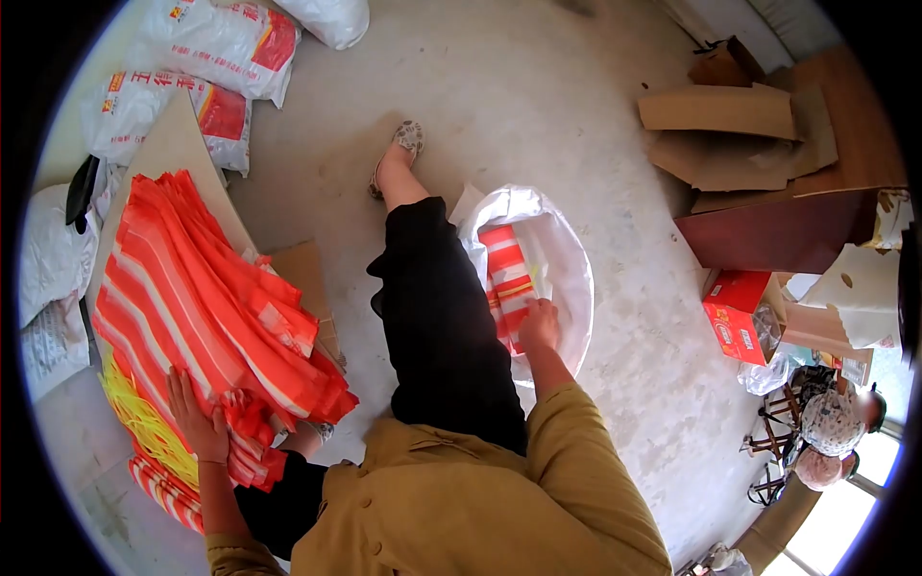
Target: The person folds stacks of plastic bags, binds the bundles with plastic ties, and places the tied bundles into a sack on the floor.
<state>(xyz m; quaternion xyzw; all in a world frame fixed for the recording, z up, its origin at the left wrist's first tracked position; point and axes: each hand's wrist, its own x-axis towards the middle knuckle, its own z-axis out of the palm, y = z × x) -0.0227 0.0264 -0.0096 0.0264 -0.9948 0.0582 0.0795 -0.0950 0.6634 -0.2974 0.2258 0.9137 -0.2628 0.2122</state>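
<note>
Over concrete floor (639, 413), the left hand (199, 420) is lying open on overhanging striped sheets (182, 307), pressure risking slippage, the right hand (540, 326) sitting curled, grip unclear, inside the sack (573, 274).

Bulging white plastic sacks with red lettering (216, 46) overlap at upper left. Across the pale grey concrete floor (538, 106), an open brown cardboard carton (717, 110) lies by a reddish-brown wooden cabinet (768, 230); near them, a red printed cardboard box (735, 326); farther off, a person in a pale patterned top (832, 422)
</note>
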